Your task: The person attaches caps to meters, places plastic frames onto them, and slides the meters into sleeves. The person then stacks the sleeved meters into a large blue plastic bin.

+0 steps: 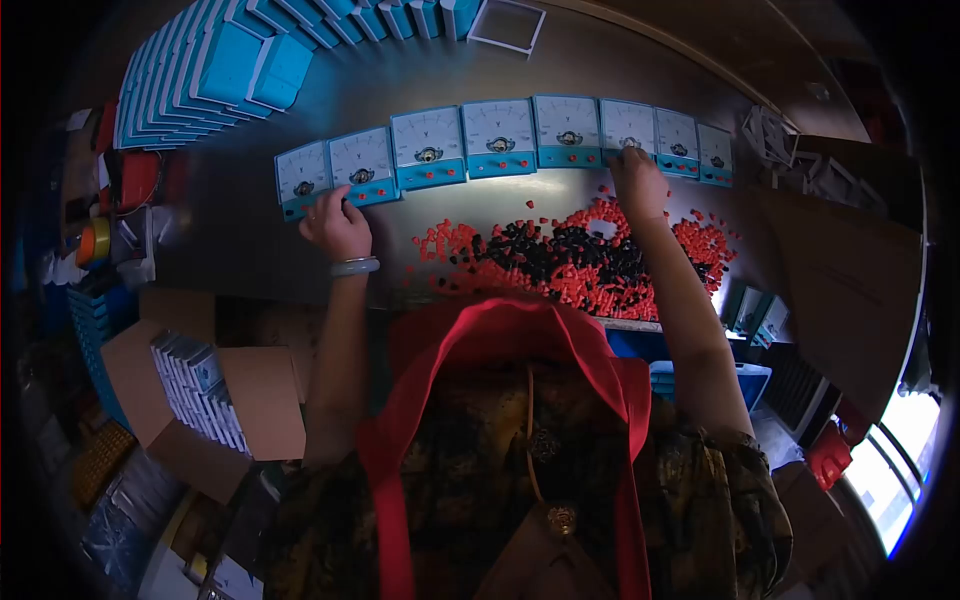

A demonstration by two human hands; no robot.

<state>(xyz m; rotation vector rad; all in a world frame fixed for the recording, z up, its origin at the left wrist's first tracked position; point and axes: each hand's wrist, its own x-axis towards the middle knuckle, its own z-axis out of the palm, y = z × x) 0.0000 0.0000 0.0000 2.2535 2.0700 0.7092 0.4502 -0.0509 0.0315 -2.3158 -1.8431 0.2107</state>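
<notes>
A curved row of several white-and-blue voltmeters stands on the metal table, a middle voltmeter (498, 135) showing red terminals on its blue base. At the left end, my left hand (338, 228) has its fingers curled at the lower front of the first two, by the left-end voltmeter (302, 167). My right hand (638, 185) is closed at the base of a voltmeter (628, 118) further right; its fingertips cover the terminals. What either hand pinches is too small to make out. Before the row lies a loose heap of small red and black plastic caps (560, 255).
Stacked blue-and-white meter cases (215, 75) fill the back left. A white frame (507, 25) lies at the back, more frames (770, 140) at the right. An open carton (262, 400) holding packed meters is at lower left, and a cardboard sheet (840, 290) is at right.
</notes>
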